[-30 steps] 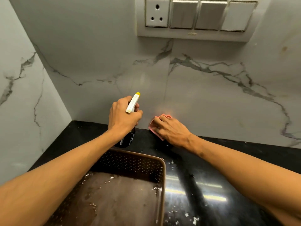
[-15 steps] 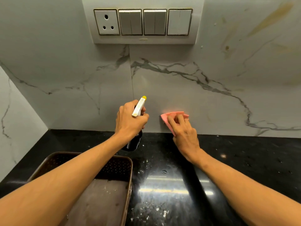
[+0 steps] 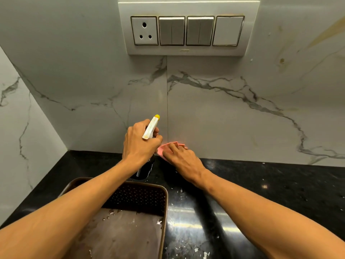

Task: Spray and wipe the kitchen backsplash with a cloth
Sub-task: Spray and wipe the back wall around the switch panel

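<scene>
My left hand (image 3: 139, 144) grips a dark spray bottle (image 3: 145, 168) by its neck; the white head with a yellow nozzle (image 3: 151, 127) points up at the white marble backsplash (image 3: 214, 113). Just to its right, my right hand (image 3: 182, 158) presses a folded pink cloth (image 3: 168, 146) flat against the bottom of the backsplash, where it meets the black countertop (image 3: 270, 186). Straight fingers cover most of the cloth. The two hands nearly touch.
A brown perforated tray (image 3: 141, 199) sits on the counter under my left forearm, with white flecks inside. A switch panel with one socket (image 3: 186, 30) hangs above on the wall. Yellowish stains (image 3: 281, 61) mark the backsplash upper right. A side wall (image 3: 18, 128) closes the left.
My right hand slid the cloth left and down along the wall's base, close to the spray bottle. The left hand kept its hold on the bottle. The view shifted left.
</scene>
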